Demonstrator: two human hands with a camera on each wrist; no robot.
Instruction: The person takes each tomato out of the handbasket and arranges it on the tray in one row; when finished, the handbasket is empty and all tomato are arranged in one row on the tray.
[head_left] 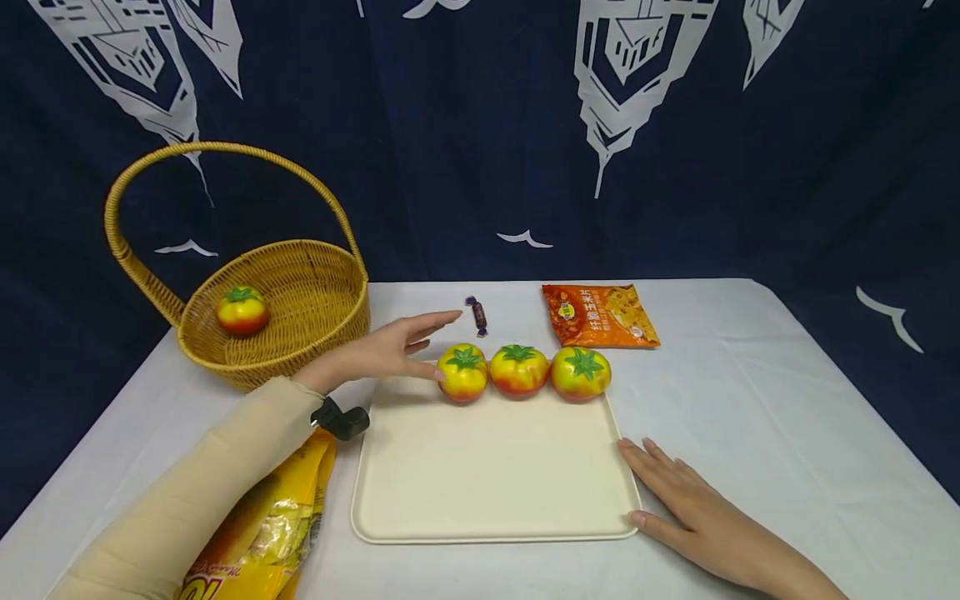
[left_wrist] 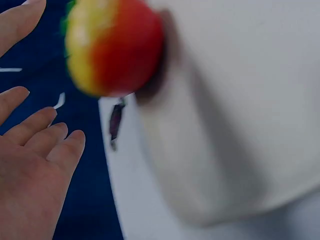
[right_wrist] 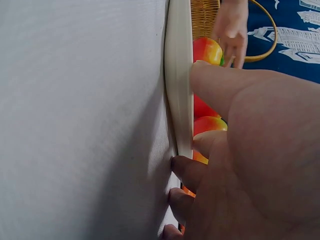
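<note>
My left hand (head_left: 382, 350) reaches over the far left corner of a cream tray (head_left: 495, 475), its fingers extended and the thumb tip right at the leftmost tomato (head_left: 463, 379). In the left wrist view, a gap shows between the fingers and that red-yellow tomato (left_wrist: 120, 50). Beside it, a second tomato (head_left: 519, 377) and a third tomato (head_left: 581, 379) line the tray's far edge, green leaves up. At the tray's right edge rests my right hand (head_left: 697, 521), fingers spread; the right wrist view shows its thumb and fingertips against the rim (right_wrist: 180, 75).
A wicker basket (head_left: 315, 283) with a tall handle stands at the back left, one tomato (head_left: 242, 315) inside. Behind the row lie a small wrapped candy (head_left: 479, 317) and an orange snack packet (head_left: 600, 317). A yellow bag (head_left: 285, 517) lies partly under my left forearm.
</note>
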